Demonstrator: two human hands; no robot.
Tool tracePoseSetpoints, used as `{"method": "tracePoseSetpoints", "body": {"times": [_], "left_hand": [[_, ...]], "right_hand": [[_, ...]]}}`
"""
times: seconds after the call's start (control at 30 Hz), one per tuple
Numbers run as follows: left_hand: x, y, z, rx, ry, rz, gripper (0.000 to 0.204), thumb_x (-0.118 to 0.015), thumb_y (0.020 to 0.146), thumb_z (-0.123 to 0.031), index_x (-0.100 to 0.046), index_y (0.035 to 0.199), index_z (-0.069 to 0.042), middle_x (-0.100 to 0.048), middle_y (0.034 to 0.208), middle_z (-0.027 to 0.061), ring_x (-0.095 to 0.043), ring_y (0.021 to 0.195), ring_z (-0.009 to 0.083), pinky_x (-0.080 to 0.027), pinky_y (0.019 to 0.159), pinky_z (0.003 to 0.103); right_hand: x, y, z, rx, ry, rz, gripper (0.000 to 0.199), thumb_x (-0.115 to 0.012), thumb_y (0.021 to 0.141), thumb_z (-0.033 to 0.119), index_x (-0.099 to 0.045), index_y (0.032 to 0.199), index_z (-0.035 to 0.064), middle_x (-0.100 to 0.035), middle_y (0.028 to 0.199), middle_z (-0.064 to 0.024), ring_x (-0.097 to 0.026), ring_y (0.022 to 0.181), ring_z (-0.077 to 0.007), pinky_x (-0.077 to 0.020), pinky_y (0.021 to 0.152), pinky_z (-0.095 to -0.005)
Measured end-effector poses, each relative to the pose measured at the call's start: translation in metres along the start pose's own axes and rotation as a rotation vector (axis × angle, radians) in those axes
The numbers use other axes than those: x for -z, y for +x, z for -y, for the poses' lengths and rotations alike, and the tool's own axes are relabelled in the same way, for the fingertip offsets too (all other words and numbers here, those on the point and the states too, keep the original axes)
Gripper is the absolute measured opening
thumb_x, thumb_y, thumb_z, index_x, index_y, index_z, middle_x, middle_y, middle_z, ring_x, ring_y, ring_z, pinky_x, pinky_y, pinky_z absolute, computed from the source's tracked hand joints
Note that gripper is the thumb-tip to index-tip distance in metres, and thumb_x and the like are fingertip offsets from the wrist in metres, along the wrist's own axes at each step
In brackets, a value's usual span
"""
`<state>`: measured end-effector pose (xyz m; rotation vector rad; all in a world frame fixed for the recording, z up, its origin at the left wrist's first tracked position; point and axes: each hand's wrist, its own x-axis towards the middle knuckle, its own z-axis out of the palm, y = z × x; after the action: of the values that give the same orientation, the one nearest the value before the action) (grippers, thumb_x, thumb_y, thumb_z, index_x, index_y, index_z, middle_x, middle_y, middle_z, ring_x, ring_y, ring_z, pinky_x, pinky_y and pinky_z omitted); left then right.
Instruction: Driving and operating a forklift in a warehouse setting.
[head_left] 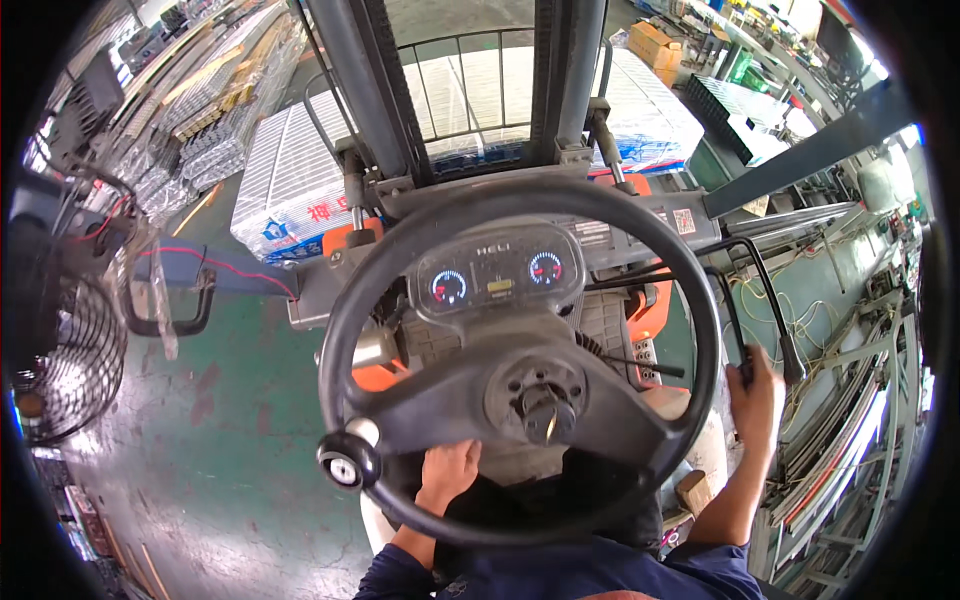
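Observation:
I sit behind the black steering wheel (686, 262) of a forklift, its dash panel (498, 275) showing two lit dials. Seen through the wheel's lower left, my left hand (450, 470) is closed with the fingers curled, just under the spoke and by my lap. Whether anything is inside it is hidden. A round spinner knob (348, 460) on the rim sits left of that hand, untouched. On the right, my right hand (757, 390) is closed round the grip of a black control lever (724, 305). A second, taller lever (775, 310) stands just right of it.
Beyond the mast (570, 80) lies a long stack of white, ribbed panels (290, 165) in printed wrapping. A black fan (70, 360) hangs at the left. Metal profiles (215, 130) are piled far left, and racked bars (850, 450) stand close on the right. A cardboard box (655, 48) is far right.

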<state>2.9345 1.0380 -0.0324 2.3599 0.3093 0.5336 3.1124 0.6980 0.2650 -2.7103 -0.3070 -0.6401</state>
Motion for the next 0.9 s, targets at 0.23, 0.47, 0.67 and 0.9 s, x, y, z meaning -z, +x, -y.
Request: {"method": "tracePoseSetpoints", "body": {"times": [0.23,0.47,0.67,0.9], "left_hand": [[-0.028,0.021,0.022,-0.026,0.083,0.087,0.024,-0.063,0.093,-0.021,-0.069,0.111,-0.006,-0.07,0.11,0.0221,-0.065,0.102,0.0452,-0.053,0.089,0.052],[-0.052,0.015,0.041,-0.095,0.082,0.086,0.027,-0.062,0.093,-0.021,-0.068,0.115,-0.005,-0.068,0.115,0.025,-0.063,0.107,0.0476,-0.051,0.093,0.054],[-0.068,0.01,0.051,-0.149,0.062,0.072,0.03,-0.061,0.093,-0.02,-0.067,0.118,-0.004,-0.067,0.119,0.0276,-0.061,0.111,0.0496,-0.049,0.097,0.055],[-0.036,0.015,0.005,0.056,0.018,0.145,0.027,-0.062,0.096,-0.028,-0.069,0.102,-0.002,-0.07,0.094,0.0274,-0.066,0.094,0.0489,-0.052,0.084,0.056]], "right_hand": [[0.014,0.025,0.006,-0.085,-0.016,0.132,0.038,-0.068,0.09,0.012,-0.062,0.123,-0.0056,-0.06,0.079,-0.0139,-0.053,0.069,-0.0212,-0.0442,0.066,-0.0375],[-0.004,0.019,-0.012,0.13,0.068,-0.05,0.03,-0.067,0.093,0.012,-0.062,0.119,-0.0015,-0.057,0.068,-0.0132,-0.051,0.056,-0.025,-0.0438,0.059,-0.0388],[-0.052,-0.037,-0.067,0.031,0.036,0.005,0.03,-0.067,0.094,0.015,-0.058,0.121,0.0051,-0.067,0.084,-0.0228,-0.065,0.075,-0.0475,-0.0502,0.065,-0.0517],[-0.055,-0.032,-0.066,0.065,0.05,-0.021,0.026,-0.064,0.097,0.012,-0.056,0.118,-0.0007,-0.062,0.082,-0.0257,-0.061,0.074,-0.0463,-0.0463,0.065,-0.0488]]}}
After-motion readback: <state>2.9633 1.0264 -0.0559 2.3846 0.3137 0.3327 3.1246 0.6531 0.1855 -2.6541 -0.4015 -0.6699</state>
